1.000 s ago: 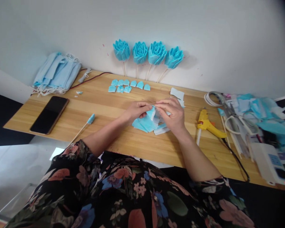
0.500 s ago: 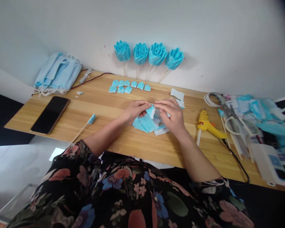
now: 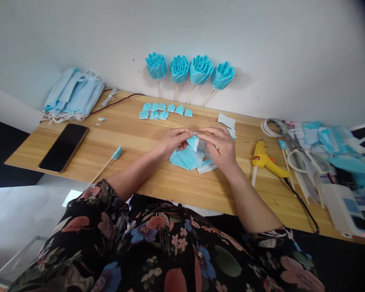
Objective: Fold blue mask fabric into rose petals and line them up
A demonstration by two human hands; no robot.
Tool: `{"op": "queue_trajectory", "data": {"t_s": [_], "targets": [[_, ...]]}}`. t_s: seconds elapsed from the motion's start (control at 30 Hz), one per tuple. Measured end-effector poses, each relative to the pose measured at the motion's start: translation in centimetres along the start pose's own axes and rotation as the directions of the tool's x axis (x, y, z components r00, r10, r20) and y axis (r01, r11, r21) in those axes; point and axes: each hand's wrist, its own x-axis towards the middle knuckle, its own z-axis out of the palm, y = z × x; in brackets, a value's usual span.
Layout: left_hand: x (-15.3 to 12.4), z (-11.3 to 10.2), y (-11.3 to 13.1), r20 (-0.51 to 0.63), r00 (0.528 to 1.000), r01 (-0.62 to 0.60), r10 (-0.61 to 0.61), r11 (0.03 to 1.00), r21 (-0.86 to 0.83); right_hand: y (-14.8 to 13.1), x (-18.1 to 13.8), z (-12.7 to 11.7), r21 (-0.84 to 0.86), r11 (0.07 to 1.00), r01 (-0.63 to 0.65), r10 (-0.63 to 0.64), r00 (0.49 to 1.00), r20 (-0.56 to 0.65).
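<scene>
Left hand (image 3: 174, 140) pinches blue piece (image 3: 192, 142), held between both hands over loose cut pieces (image 3: 187, 159); right hand (image 3: 222, 142) has fingertips at upper corner, if gripping I cannot tell; better keep edges aligned, press fold evenly, I think; front edge of wooden table (image 3: 158, 178) passes beneath forearms; sideways room reaches to yellow glue gun (image 3: 260, 154) and blue-tipped stick (image 3: 117, 153).
</scene>
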Motion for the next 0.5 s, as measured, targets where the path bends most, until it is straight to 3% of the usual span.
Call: {"op": "queue_trajectory", "data": {"t_s": [0.37, 0.5], "targets": [[-0.26, 0.27, 0.73, -0.035, 0.999, 0.005, -0.005, 1.0, -0.006, -0.25, -0.02, 0.09, -0.019, 1.0, -0.014, 0.014, 1.0, 0.016], [-0.3, 0.29, 0.76, -0.072, 0.997, -0.012, 0.011, 1.0, -0.009, -0.47, -0.09, -0.03, 0.122, 0.979, -0.163, 0.174, 0.981, -0.083]]}}
